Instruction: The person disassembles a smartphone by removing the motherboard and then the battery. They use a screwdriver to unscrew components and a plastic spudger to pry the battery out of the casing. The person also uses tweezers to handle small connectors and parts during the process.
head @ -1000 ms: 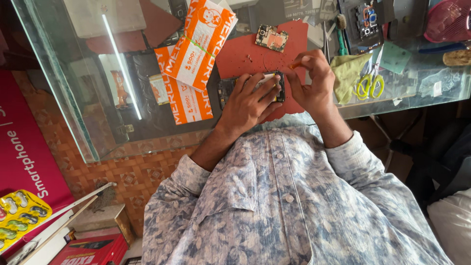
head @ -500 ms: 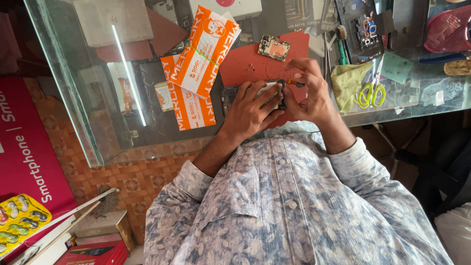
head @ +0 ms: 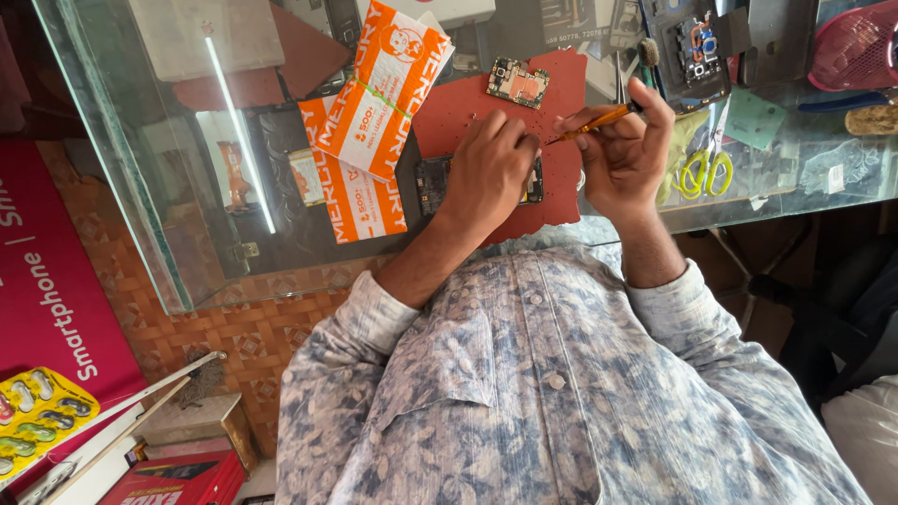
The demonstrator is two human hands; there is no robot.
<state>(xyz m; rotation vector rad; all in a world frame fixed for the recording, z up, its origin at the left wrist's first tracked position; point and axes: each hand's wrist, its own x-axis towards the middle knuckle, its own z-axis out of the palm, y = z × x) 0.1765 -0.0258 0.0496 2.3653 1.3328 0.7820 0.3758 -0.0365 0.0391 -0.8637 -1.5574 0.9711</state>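
Your left hand [head: 488,168] lies palm down, fingers curled, pressing an opened phone [head: 432,183] onto the red mat [head: 552,201] on the glass counter [head: 140,178]. Your right hand [head: 625,154] is closed in a pinch on a thin orange tool [head: 599,121], its tip pointing toward the left hand's fingers. 1 circuit board [head: 518,82] lies farther up the mat; yellow scissors [head: 700,173] rest beside your right hand.
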